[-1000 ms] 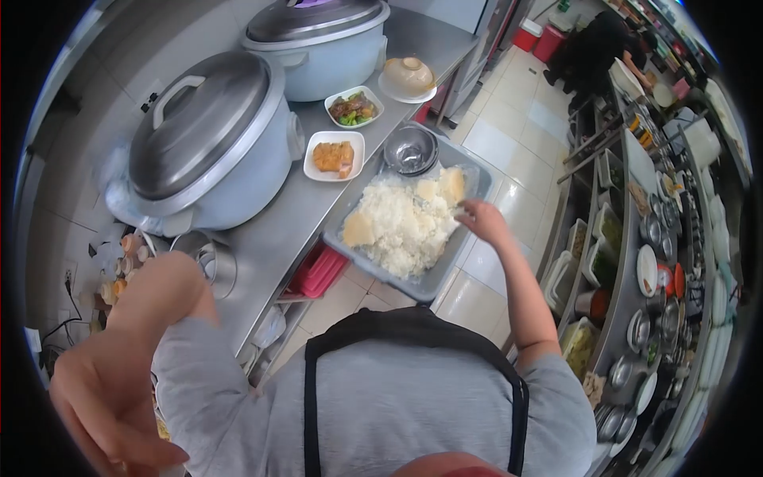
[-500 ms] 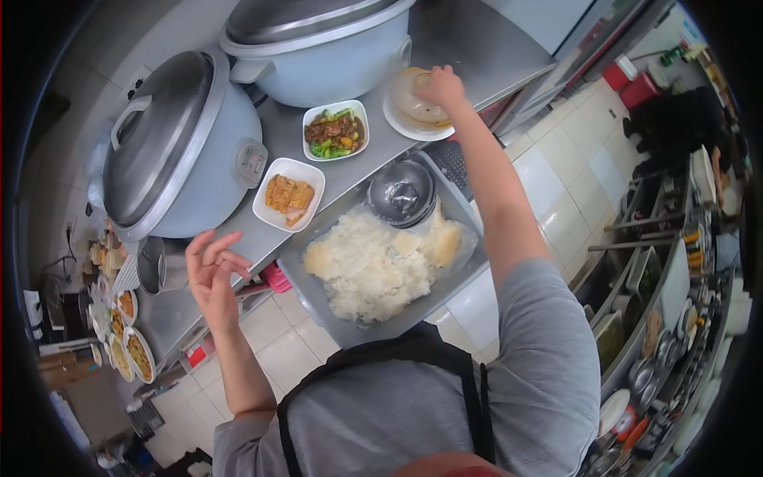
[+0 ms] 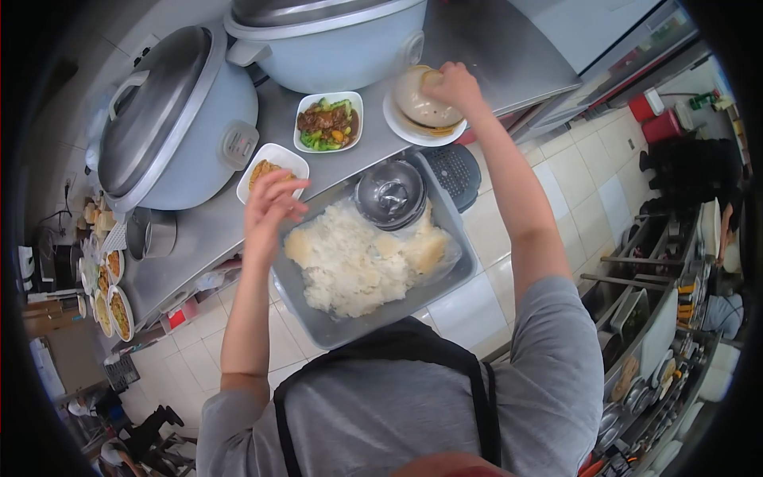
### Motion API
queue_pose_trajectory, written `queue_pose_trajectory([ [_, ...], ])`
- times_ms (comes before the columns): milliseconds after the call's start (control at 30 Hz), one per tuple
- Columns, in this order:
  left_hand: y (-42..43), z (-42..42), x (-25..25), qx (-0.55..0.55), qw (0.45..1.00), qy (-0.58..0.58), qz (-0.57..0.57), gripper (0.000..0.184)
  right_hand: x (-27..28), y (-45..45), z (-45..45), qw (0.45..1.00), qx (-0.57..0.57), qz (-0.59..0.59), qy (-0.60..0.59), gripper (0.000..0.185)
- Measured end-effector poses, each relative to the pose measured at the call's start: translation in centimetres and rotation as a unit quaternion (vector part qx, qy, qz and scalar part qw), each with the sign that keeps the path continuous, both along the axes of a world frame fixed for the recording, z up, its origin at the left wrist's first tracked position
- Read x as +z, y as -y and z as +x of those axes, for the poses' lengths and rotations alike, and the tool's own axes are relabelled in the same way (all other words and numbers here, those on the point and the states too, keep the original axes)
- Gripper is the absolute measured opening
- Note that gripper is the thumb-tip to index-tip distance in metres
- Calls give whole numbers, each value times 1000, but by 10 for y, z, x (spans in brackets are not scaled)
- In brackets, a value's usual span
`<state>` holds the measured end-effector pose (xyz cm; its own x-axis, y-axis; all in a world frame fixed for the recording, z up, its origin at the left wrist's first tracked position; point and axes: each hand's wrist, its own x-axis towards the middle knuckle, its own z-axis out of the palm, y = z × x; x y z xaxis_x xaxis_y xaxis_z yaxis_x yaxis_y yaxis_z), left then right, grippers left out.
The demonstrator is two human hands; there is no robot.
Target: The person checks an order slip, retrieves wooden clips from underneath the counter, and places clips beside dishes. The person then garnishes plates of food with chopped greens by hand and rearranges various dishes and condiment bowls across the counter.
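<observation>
My right hand [image 3: 457, 89] grips the knob of a pale, brown-rimmed domed lid [image 3: 413, 103], tilted over a white plate [image 3: 395, 123]. Whatever lies under the lid is hidden. My left hand [image 3: 269, 208] is raised with its fingers loosely spread and nothing in them, just in front of a square white bowl [image 3: 298, 163] of golden-brown sliced food. Between my arms is a grey tub [image 3: 462, 254] of cooked white rice [image 3: 346, 266], with round metal bowls [image 3: 389, 193] resting in its far corner. Another square bowl [image 3: 327, 122] holds meat and broccoli.
Two large rice cookers [image 3: 195, 155] [image 3: 334, 60] stand on the steel counter [image 3: 509, 56]. A metal pot [image 3: 155, 232] and several filled oval dishes [image 3: 119, 314] are at the left. Shelves with pans [image 3: 636, 318] line the right side.
My left hand has moved right, from beside the rice cooker to in front of the bowl of golden-brown food. The right hand stays on the lid, which looks more tilted. The view has shifted slightly.
</observation>
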<state>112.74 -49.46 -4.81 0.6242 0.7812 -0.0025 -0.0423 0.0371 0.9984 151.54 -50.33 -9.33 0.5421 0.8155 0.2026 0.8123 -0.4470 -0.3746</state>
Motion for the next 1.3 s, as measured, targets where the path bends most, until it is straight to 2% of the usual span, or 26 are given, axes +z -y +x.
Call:
queue_pose_trajectory([
  [67, -4, 27, -17, -40, 999, -15, -11, 36, -12, -2, -9, 999, -5, -2, 36, 62],
  [200, -10, 87, -60, -78, 995, -35, -42, 30, -15, -4, -10, 999, 5, -10, 32, 64],
  [300, -24, 140, -113, -69, 988, -99, -92, 40, 0, 1, -4, 997, 47, -59, 26, 63],
  [367, -35, 177, -134, -24, 986, -114, -118, 49, -21, -6, 41, 996, 72, -14, -57, 58],
  [433, -46, 208, -136, 15, 981, -108, -163, 50, -28, 0, 62, 997, -38, 11, -72, 51],
  [500, -58, 230, -134, 30, 978, -94, -184, 49, -66, 2, 87, 950, -82, -58, -297, 54],
  [567, -68, 243, -142, -48, 982, 53, -174, 42, -82, 20, 75, 832, -91, 1, -548, 51],
  [633, -69, 253, -147, -69, 964, 123, -228, 35, -92, 32, 73, 815, -18, 47, -578, 47],
  [667, -78, 264, -170, -40, 974, 123, -186, 28, -95, 37, 68, 808, -23, 77, -584, 43],
  [700, -78, 260, -175, -61, 972, 136, -182, 27, -47, 49, 25, 794, -84, 79, -597, 39],
  [733, -65, 246, -148, -33, 974, 102, -199, 28, -87, 49, 50, 718, 89, 140, -676, 39],
  [767, -55, 240, -144, -42, 957, 154, -241, 29, -80, 57, 39, 687, 47, 129, -714, 38],
  [800, -53, 244, -165, -76, 953, 190, -224, 30, -87, 62, 35, 665, 85, 146, -728, 40],
  [833, -29, 210, -116, -41, 966, 148, -208, 32, -89, 72, 29, 683, 77, 159, -708, 41],
  [867, -22, 207, -117, -8, 966, 100, -236, 32, -84, 87, 22, 718, 64, 126, -682, 46],
  [900, -16, 198, -122, -21, 979, 73, -191, 33, -69, 103, 6, 759, -7, 101, -643, 51],
  [933, -5, 176, -95, -18, 971, 56, -230, 36, -58, 117, -7, 787, -55, 74, -611, 56],
  [1000, 2, 148, -85, -20, 973, 63, -223, 39, -42, 138, -39, 787, -78, 116, -601, 56],
  [1167, 15, 36, -64, 26, 990, 30, -139, 40, 5, 143, -160, 781, 2, 144, -608, 51],
  [1233, 17, -40, -40, 22, 987, 59, -145, 40, 19, 128, -219, 773, 53, 137, -617, 47],
  [1300, 13, -114, -36, 31, 975, 135, -177, 42, 16, 105, -277, 768, 102, 115, -622, 45],
])
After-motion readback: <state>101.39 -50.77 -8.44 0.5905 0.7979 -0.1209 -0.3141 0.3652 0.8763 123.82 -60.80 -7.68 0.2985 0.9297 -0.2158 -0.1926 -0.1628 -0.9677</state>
